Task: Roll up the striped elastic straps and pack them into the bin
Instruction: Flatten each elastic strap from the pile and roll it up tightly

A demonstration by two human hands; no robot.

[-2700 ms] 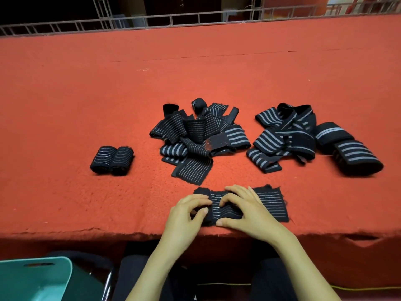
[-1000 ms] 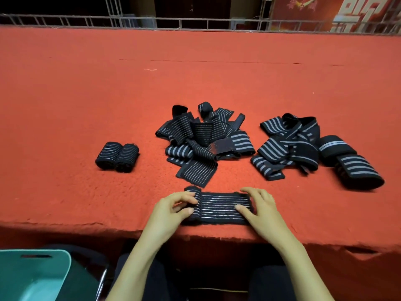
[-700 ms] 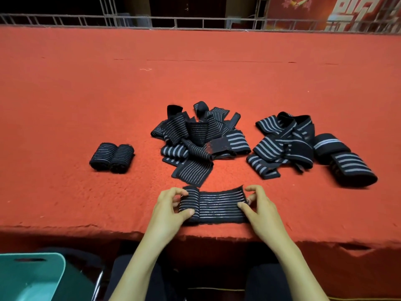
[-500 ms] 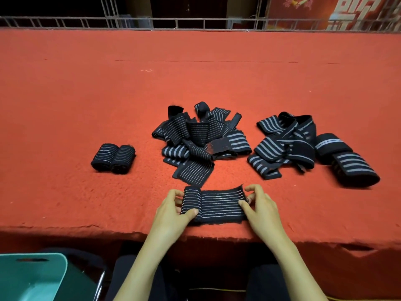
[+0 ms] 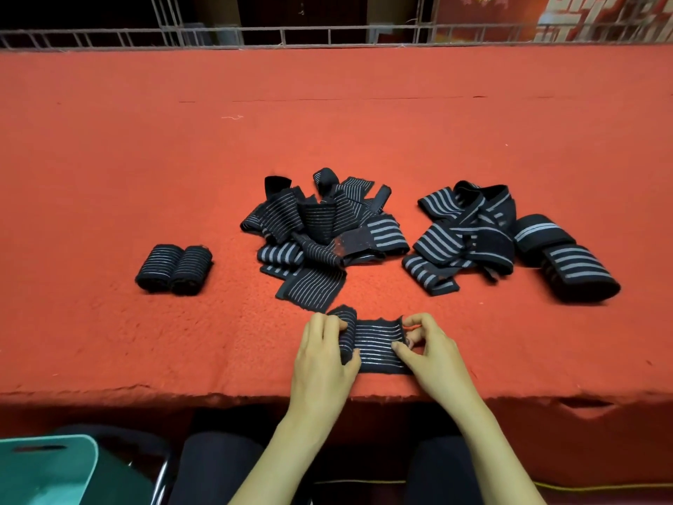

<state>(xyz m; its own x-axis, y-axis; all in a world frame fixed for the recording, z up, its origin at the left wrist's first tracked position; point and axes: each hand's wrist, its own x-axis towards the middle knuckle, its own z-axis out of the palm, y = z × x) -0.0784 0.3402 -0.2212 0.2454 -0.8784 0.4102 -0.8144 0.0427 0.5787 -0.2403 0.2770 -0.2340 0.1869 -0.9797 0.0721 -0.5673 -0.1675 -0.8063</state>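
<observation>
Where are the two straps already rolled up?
In the head view, the two rolled straps lie side by side on the red table, left of the middle strap pile.

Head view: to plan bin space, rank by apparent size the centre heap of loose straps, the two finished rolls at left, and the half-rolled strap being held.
1. Centre heap of black striped straps.
2=. Pair of black striped rolls and half-rolled strap: alike; strap nearer, unranked.

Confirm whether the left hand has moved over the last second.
Yes. Against the pile, the left hand has shifted right, toward the right hand, rolling the strap.
</observation>
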